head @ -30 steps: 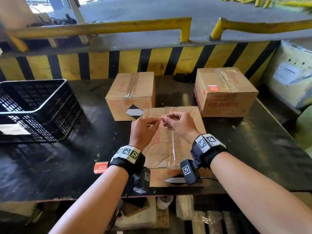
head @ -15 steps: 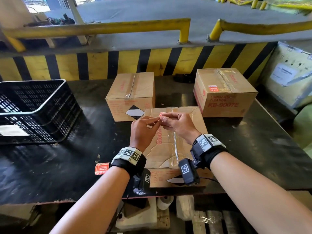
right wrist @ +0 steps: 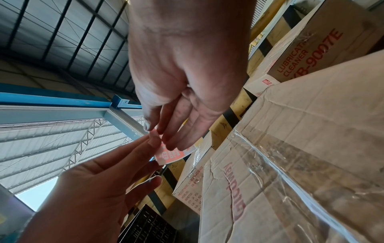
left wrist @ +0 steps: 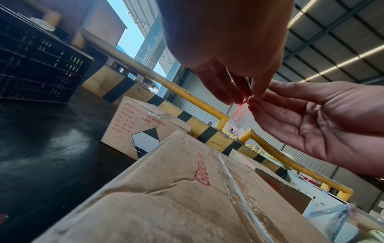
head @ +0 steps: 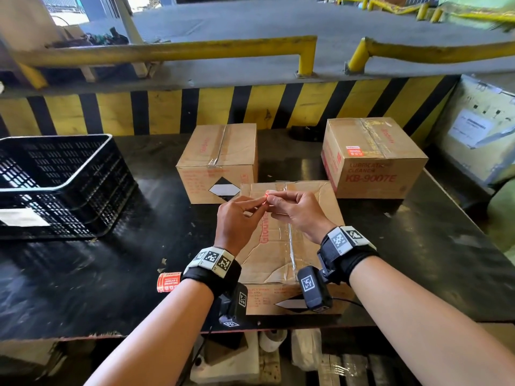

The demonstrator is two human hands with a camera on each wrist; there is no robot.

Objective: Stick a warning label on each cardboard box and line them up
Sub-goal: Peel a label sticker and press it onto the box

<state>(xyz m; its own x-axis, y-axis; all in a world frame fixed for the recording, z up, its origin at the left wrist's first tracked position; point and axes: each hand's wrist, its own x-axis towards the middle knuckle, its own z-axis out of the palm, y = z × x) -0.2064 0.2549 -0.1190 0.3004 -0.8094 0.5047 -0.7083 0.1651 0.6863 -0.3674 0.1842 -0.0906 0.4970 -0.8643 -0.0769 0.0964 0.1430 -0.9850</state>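
Three taped cardboard boxes stand on the black table [head: 83,288]. The near box [head: 281,254] lies right under my hands. Behind it are the back-left box [head: 220,151] and the back-right box [head: 370,151], which bears a small red label [head: 354,150] on its top. My left hand [head: 260,201] and right hand [head: 271,197] meet above the near box, both pinching a red-and-white warning label [right wrist: 172,154] at their fingertips. The label [left wrist: 240,116] hangs below the fingers, clear of the box top. A roll of red labels [head: 168,281] lies by my left wrist.
A black plastic crate [head: 55,185] sits on the table's left part. A yellow-and-black striped wall [head: 167,110] with yellow rails [head: 172,50] backs the table. A wrapped pale carton [head: 482,129] stands off the right edge.
Both hands stay over the near box, still pinching the label. The fingertips have drawn slightly closer together. The boxes have not moved.
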